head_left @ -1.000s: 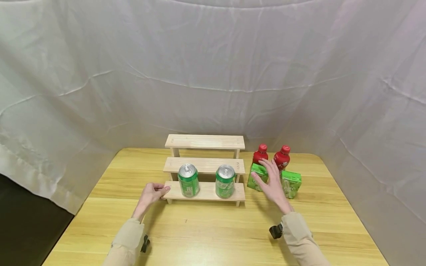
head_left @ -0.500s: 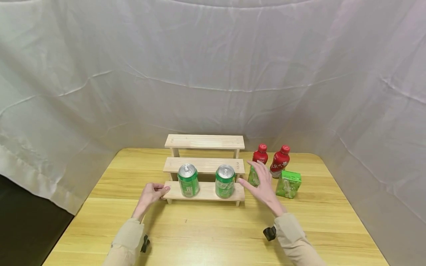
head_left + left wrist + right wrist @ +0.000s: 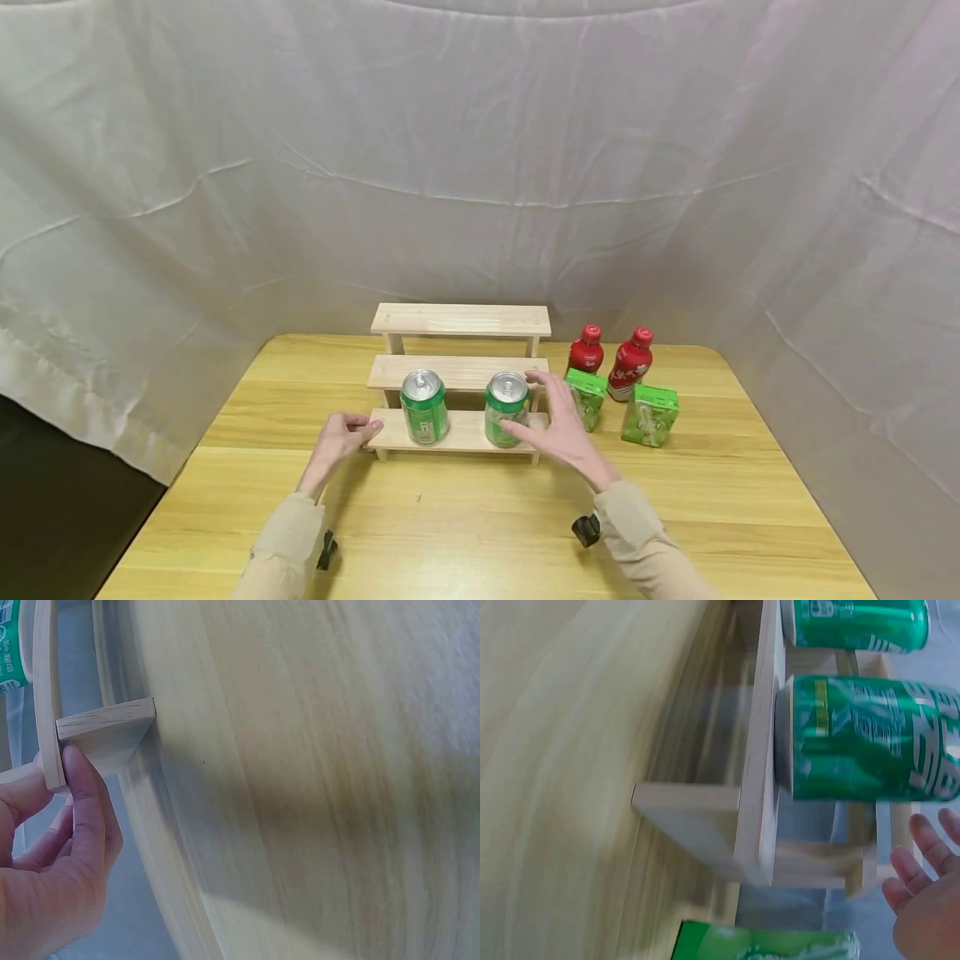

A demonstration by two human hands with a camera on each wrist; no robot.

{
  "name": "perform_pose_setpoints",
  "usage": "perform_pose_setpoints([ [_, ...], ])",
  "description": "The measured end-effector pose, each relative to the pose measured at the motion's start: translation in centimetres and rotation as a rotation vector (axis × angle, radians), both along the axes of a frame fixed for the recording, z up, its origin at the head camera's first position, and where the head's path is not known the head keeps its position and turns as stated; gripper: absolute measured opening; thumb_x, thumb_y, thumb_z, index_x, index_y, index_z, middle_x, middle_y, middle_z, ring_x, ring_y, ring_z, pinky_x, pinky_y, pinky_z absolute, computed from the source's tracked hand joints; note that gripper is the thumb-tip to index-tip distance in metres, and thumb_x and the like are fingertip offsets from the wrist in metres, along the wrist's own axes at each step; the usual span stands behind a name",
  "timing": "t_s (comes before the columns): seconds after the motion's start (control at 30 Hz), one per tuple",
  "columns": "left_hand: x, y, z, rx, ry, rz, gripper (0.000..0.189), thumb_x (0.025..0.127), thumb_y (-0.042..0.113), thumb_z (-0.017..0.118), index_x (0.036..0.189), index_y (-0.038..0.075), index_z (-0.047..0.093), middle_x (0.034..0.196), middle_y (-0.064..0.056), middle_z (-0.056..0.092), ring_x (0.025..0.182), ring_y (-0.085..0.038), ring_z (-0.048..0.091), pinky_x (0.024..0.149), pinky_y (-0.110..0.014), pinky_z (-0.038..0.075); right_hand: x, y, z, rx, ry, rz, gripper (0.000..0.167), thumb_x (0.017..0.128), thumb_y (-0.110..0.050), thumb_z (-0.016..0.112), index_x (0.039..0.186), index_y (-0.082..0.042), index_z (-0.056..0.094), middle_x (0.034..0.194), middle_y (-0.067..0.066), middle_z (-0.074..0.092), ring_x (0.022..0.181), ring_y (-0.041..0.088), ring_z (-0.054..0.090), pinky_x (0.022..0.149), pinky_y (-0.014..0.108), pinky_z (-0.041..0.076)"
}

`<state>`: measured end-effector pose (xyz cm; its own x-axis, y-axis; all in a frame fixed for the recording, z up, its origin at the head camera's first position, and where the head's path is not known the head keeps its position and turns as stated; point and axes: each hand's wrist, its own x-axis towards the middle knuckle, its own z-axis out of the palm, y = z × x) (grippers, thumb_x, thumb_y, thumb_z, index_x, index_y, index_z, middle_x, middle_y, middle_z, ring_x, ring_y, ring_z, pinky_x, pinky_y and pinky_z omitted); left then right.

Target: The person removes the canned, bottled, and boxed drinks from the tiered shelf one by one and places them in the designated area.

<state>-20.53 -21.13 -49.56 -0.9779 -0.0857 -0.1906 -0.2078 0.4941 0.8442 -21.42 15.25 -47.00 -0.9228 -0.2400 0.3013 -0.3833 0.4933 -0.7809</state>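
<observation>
Head, shelf: two green cans are standing upright on the bottom step.
Left wrist, left hand: thumb and fingers are pinching that step's end, apparently steadying it.
Right wrist, right hand: fingers are hanging apart beside the nearer can.

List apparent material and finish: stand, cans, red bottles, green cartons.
Stand: wood, matte, seemingly unvarnished; pale grain shows on the edges.
Cans: metal, probably aluminium, glossy; silvery lids, bright reflections on the green print.
Red bottles: likely plastic, smooth; narrow necks with caps, though glass can't be excluded.
Green cartons: probably coated paperboard, slight sheen; boxy, flat printed faces.
</observation>
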Motion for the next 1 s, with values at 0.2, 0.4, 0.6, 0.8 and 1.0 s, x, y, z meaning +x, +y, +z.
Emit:
perform_pose_setpoints([
  [0.2,0.0,0.1,0.0,-0.013,0.006,0.006,0.04,0.096,0.02,0.069,0.113,-0.017,0.064,0.097,-0.026,0.072,0.077,-0.016,0.066,0.073,-0.031,0.058,0.0,-1.5,0.2,-0.048,-0.06,-0.005,0.083,0.075,-0.036,0.088,0.141,-0.018,0.042,0.136,0.007,0.052,0.128,0.026,0.049,0.109,0.056,0.041],
  [0.4,-0.1,0.0,-0.2,-0.007,-0.005,0.01,0.042,0.096,0.019,0.067,0.118,-0.017,0.062,0.107,-0.03,0.07,0.085,-0.021,0.068,0.082,-0.038,0.06,-0.1,-2.5,0.3,-0.062,-0.077,-0.03,0.084,0.074,-0.03,0.089,0.141,-0.015,0.04,0.135,0.01,0.054,0.126,0.028,0.053,0.109,0.055,0.044],
  [0.6,0.0,0.0,-0.1,-0.013,-0.009,0.009,0.043,0.096,0.019,0.067,0.119,-0.017,0.061,0.11,-0.031,0.069,0.088,-0.023,0.069,0.086,-0.042,0.059,-0.1,-3.0,0.3,-0.078,-0.043,-0.072,0.077,0.076,-0.024,0.087,0.138,-0.012,0.043,0.129,0.01,0.06,0.121,0.03,0.057,0.105,0.056,0.047],
  [0.8,-0.1,0.0,-0.1,-0.011,-0.006,0.008,0.041,0.096,0.018,0.067,0.117,-0.017,0.062,0.105,-0.03,0.071,0.083,-0.019,0.068,0.082,-0.038,0.059,-0.2,-3.2,0.3,-0.1,-0.027,-0.091,0.072,0.075,-0.02,0.088,0.135,-0.012,0.048,0.127,0.009,0.062,0.119,0.029,0.059,0.103,0.055,0.048],
  [1.0,0.0,0.0,0.0,-0.008,-0.008,0.006,0.043,0.096,0.019,0.067,0.118,-0.017,0.061,0.105,-0.029,0.071,0.082,-0.019,0.068,0.082,-0.038,0.06,0.0,-3.2,0.3,-0.122,0.014,-0.093,0.07,0.073,-0.018,0.089,0.132,-0.011,0.053,0.125,0.009,0.065,0.115,0.029,0.061,0.101,0.055,0.049],
])
